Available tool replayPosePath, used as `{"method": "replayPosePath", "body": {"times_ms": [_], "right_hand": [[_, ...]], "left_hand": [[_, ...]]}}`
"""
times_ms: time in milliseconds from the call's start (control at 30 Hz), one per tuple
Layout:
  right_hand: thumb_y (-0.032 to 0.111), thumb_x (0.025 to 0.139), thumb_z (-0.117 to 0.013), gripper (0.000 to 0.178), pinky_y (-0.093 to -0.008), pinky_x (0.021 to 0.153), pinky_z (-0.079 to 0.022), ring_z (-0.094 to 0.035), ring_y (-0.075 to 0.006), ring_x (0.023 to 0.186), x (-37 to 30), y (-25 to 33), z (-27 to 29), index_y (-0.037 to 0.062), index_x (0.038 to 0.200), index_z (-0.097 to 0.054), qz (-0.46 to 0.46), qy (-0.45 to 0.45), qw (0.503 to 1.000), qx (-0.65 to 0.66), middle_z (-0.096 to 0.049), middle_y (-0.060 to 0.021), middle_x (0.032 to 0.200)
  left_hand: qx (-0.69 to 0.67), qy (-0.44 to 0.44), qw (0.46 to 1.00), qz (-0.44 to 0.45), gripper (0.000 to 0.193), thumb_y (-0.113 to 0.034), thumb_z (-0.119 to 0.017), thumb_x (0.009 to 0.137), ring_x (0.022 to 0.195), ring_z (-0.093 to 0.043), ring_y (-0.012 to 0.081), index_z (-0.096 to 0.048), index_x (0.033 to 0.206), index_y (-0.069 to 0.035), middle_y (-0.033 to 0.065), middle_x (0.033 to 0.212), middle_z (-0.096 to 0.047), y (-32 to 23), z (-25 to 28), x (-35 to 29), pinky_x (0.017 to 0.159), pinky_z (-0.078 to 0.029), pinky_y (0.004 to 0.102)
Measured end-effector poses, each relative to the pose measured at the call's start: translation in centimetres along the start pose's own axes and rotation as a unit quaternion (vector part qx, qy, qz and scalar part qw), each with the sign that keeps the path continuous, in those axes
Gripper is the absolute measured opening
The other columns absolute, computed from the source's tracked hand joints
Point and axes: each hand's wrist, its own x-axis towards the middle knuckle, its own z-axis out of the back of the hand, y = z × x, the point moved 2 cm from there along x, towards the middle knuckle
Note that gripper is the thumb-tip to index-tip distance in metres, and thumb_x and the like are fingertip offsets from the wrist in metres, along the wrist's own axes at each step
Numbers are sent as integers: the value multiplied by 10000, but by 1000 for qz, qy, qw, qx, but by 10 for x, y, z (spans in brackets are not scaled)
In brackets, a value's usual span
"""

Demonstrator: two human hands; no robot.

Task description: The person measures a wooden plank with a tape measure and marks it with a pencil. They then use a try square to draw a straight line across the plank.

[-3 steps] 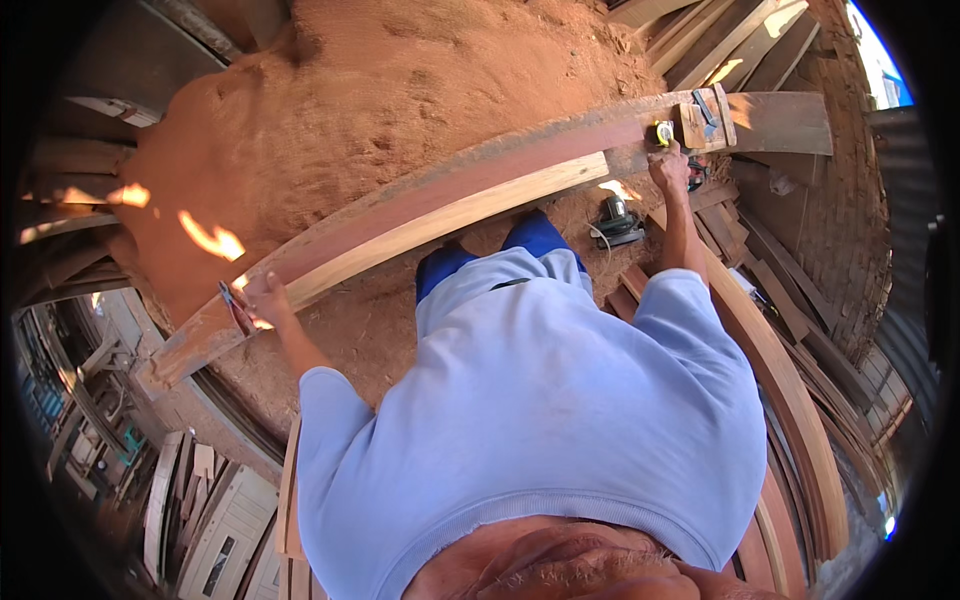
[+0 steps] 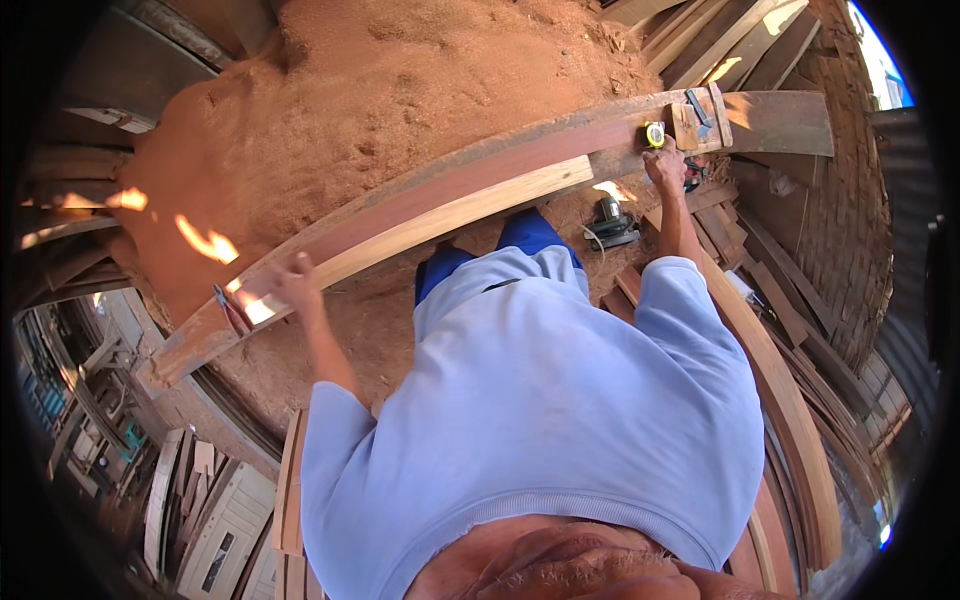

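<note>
A pale wooden plank (image 2: 450,221) lies along the near side of a long bench beam (image 2: 390,185), with a reddish board (image 2: 500,163) behind it. My left hand (image 2: 296,284) is over the left part of the planks, its fingers apart and somewhat blurred; whether it touches the wood I cannot tell. Just left of it, red-handled pliers (image 2: 232,312) rest on the beam. At the right, my right hand (image 2: 666,166) grips a yellow and black tape measure (image 2: 654,134). Beside that are a small wood block (image 2: 685,127) and a dark-bladed tool (image 2: 699,108).
A green-grey power tool (image 2: 610,224) with a cord stands on the ground near my right knee. Reddish sawdust (image 2: 400,90) heaps beyond the bench. Stacked boards (image 2: 780,400) line the right side, and more timber and panels (image 2: 225,540) lie at the lower left.
My left hand has lifted and moved rightward, away from the pliers. The pale plank has slid a little left. In my right hand the tape measure has shifted slightly left.
</note>
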Motion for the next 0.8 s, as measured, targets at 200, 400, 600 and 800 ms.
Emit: {"method": "replayPosePath", "body": {"times_ms": [200,400,600,800], "right_hand": [[408,839,-778,855,-542,1088,-440,-489,-460,1339,56,-9,-22,305,1561,-332,-5,66,998,-11,-492,-202,1472],[446,826,-760,852,-535,1037,-447,-539,-441,1257,64,-2,-36,287,1555,-350,38,15,995,-91,-589,-200,1304],[432,830,-754,819,-477,1055,-456,-600,-400,1232,57,-5,-17,137,1512,-408,21,70,994,78,-606,-234,1353],[314,940,-697,555,-375,800,-535,-623,-152,941,16,-10,14,113,1421,-508,46,100,833,543,-625,-38,1082]], "left_hand": [[18,154,961,-229,916,-407,-685,897,1546,-74,494,-238,1609,-42,342,1653,-86,-209,-19,-176,1250,-110,576],[26,144,957,-248,875,-366,-694,890,1518,-156,522,-283,1594,-46,362,1623,-171,-220,-30,-190,1236,-157,588],[45,197,950,-237,770,-381,-684,888,1450,-316,486,-415,1537,-65,337,1561,-351,-217,-10,-176,1208,-262,542],[53,259,923,-281,713,-376,-683,868,1318,-465,441,-498,1479,-60,309,1467,-503,-218,-2,-152,1142,-375,484]]}}
